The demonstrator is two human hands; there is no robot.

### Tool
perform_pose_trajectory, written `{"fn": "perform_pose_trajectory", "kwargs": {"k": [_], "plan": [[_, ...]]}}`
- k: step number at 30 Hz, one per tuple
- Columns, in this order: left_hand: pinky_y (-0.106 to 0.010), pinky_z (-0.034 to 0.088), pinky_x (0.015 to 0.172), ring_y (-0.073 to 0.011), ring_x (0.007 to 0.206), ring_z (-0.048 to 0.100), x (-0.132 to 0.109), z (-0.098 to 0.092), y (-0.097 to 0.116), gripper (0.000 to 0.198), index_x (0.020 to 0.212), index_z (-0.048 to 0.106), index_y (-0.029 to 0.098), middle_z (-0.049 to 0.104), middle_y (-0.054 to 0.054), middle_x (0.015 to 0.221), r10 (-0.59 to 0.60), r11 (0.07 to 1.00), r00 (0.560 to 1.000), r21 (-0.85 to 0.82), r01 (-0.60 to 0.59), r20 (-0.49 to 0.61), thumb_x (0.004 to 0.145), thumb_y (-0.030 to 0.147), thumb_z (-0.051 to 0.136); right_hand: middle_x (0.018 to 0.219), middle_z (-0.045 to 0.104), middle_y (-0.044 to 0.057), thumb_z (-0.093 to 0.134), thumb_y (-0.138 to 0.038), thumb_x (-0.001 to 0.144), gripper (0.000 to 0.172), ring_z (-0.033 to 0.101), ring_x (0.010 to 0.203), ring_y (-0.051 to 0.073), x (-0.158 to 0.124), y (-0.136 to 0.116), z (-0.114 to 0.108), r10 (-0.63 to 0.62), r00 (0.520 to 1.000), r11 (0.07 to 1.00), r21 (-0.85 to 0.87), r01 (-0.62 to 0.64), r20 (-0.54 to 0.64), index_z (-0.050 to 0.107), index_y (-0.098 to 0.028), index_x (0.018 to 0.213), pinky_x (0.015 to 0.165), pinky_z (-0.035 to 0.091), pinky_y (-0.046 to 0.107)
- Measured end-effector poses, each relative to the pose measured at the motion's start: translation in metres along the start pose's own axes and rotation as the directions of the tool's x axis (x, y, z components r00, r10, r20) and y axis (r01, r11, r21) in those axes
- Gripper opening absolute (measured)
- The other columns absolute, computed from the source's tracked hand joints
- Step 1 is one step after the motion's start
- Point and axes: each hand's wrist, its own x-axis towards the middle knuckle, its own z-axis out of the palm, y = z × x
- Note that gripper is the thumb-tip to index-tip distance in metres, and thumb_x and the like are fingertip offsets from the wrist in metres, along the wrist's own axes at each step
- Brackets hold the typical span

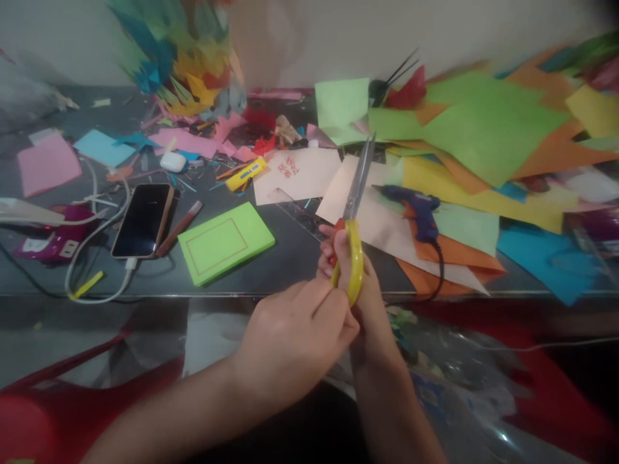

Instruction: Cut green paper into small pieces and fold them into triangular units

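Note:
A pair of scissors (356, 254) with yellow and red handles points up and away from me, blades close together. My right hand (370, 287) is wrapped round its handles, thumb by the yellow loop. Close against the lower end of that loop is my left hand (294, 335), its fingers curled in. Whatever those fingers hold, if anything, is hidden. Left of the scissors lies a bright green stack of paper (226, 241) with a drawn rectangle on top. Cream paper sheets (377, 216) lie just beyond the hands, and a blue glue gun (420, 209) rests on them.
A phone (142, 220) on a white cable, a brown pen-like stick (180, 227) and a purple power strip (53, 235) lie at left. A yellow box (246, 173), paper scraps and a folded-paper piece (188, 64) are behind. Coloured sheets (493, 129) pile up at right.

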Motion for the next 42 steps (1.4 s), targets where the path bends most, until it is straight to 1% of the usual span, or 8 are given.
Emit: {"fn": "perform_pose_trajectory", "kwargs": {"k": [6, 13, 15, 21, 25, 32, 37, 42], "plan": [[-0.024, 0.046, 0.053, -0.0129, 0.056, 0.058, -0.0002, 0.0009, 0.0001, 0.019, 0.065, 0.06, 0.015, 0.061, -0.001, 0.061, -0.029, 0.998, 0.999, -0.063, 0.028, -0.016, 0.08, 0.011, 0.049, 0.057, 0.034, -0.007, 0.067, -0.049, 0.069, 0.028, 0.028, 0.044, 0.006, -0.0004, -0.0025, -0.0001, 0.042, 0.999, 0.999, 0.011, -0.042, 0.018, 0.064, -0.026, 0.084, 0.04, 0.022, 0.023], [-0.023, 0.045, 0.054, -0.0123, 0.057, 0.057, -0.0006, -0.0012, -0.0024, 0.017, 0.064, 0.06, 0.015, 0.061, -0.001, 0.062, -0.061, 0.994, 0.998, -0.093, 0.059, -0.019, 0.078, 0.011, 0.05, 0.06, 0.036, -0.006, 0.064, -0.053, 0.069, 0.032, 0.026, 0.044, 0.007, -0.0002, -0.0024, 0.0007, 0.029, 0.999, 1.0, -0.012, -0.028, 0.037, 0.062, -0.025, 0.085, 0.039, 0.02, 0.024], [-0.022, 0.045, 0.053, -0.0115, 0.058, 0.056, 0.0007, -0.0028, -0.004, 0.016, 0.065, 0.06, 0.015, 0.061, -0.001, 0.062, -0.081, 0.986, 0.997, -0.144, 0.078, -0.013, 0.077, 0.01, 0.051, 0.061, 0.038, -0.005, 0.064, -0.052, 0.069, 0.032, 0.027, 0.045, 0.008, -0.0007, -0.0022, 0.0013, 0.018, 1.0, 1.0, -0.023, -0.018, 0.021, 0.062, -0.025, 0.085, 0.039, 0.02, 0.025], [-0.021, 0.048, 0.062, -0.0102, 0.064, 0.059, 0.0018, -0.006, -0.0065, 0.012, 0.073, 0.064, 0.014, 0.065, -0.002, 0.071, -0.197, 0.864, 0.976, -0.453, 0.218, 0.095, 0.075, 0.008, 0.054, 0.067, 0.042, -0.004, 0.063, -0.054, 0.069, 0.034, 0.028, 0.045, 0.006, -0.0011, -0.0011, 0.0009, -0.011, 0.999, 1.0, -0.003, 0.011, 0.046, 0.062, -0.025, 0.088, 0.039, 0.022, 0.024], [-0.019, 0.049, 0.06, -0.0091, 0.062, 0.058, 0.0004, -0.005, -0.0068, 0.012, 0.076, 0.065, 0.015, 0.064, 0.0, 0.07, -0.235, 0.801, 0.959, -0.528, 0.284, 0.159, 0.074, 0.007, 0.056, 0.067, 0.039, -0.005, 0.063, -0.056, 0.069, 0.037, 0.025, 0.044, 0.005, -0.0002, 0.0004, 0.0007, -0.007, 0.998, 1.0, 0.008, 0.006, 0.06, 0.062, -0.025, 0.089, 0.038, 0.021, 0.023], [-0.02, 0.046, 0.055, -0.0098, 0.059, 0.056, -0.001, -0.0046, -0.0069, 0.012, 0.07, 0.065, 0.016, 0.062, 0.0, 0.066, -0.221, 0.868, 0.964, -0.421, 0.263, 0.146, 0.075, 0.01, 0.055, 0.061, 0.037, -0.006, 0.063, -0.054, 0.071, 0.033, 0.027, 0.046, 0.006, -0.0002, 0.0027, 0.0016, -0.019, 1.0, 0.999, -0.025, 0.02, 0.022, 0.062, -0.026, 0.088, 0.04, 0.021, 0.022], [-0.021, 0.043, 0.052, -0.0106, 0.057, 0.054, 0.0004, -0.0031, -0.0057, 0.014, 0.066, 0.061, 0.015, 0.058, 0.0, 0.061, -0.172, 0.941, 0.977, -0.273, 0.201, 0.126, 0.076, 0.012, 0.051, 0.058, 0.037, -0.006, 0.063, -0.052, 0.071, 0.03, 0.025, 0.044, 0.006, -0.0012, 0.0029, 0.0019, -0.003, 1.0, 0.998, -0.055, 0.005, 0.023, 0.061, -0.025, 0.085, 0.038, 0.021, 0.022], [-0.023, 0.043, 0.053, -0.0118, 0.057, 0.053, 0.0001, -0.0006, -0.0063, 0.015, 0.062, 0.057, 0.015, 0.055, 0.0, 0.059, -0.14, 0.97, 0.987, -0.189, 0.153, 0.079, 0.074, 0.011, 0.049, 0.058, 0.036, -0.006, 0.066, -0.05, 0.068, 0.03, 0.027, 0.045, 0.006, 0.0019, 0.0041, 0.0033, 0.027, 0.999, 0.999, -0.029, -0.027, 0.023, 0.061, -0.024, 0.083, 0.039, 0.024, 0.021]]}}
